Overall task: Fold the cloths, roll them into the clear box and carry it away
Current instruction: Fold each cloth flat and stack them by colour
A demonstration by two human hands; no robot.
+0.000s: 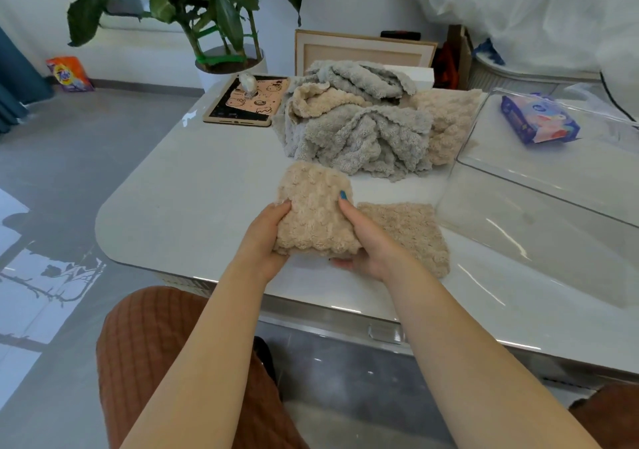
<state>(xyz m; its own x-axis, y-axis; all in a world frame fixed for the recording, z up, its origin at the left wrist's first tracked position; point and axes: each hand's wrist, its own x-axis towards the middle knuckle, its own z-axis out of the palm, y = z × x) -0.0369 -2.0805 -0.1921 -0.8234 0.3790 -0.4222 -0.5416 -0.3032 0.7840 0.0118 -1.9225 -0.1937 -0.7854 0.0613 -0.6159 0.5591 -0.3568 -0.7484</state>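
A folded beige cloth (313, 212) is held just above the white table (193, 206) near its front edge. My left hand (264, 237) grips its left side and my right hand (366, 237) grips its right side, thumbs on top. A second folded beige cloth (411, 231) lies flat on the table just to the right, partly under my right hand. Behind them sits a heap of unfolded grey and beige cloths (363, 123). The clear box (539, 213) stands on the table at the right.
A tablet-like board (247, 101) lies at the table's back left, with a potted plant (221, 9) behind it. A blue tissue pack (539, 120) shows behind the clear box's far wall. A brown quilted seat (155, 345) is below the table's edge.
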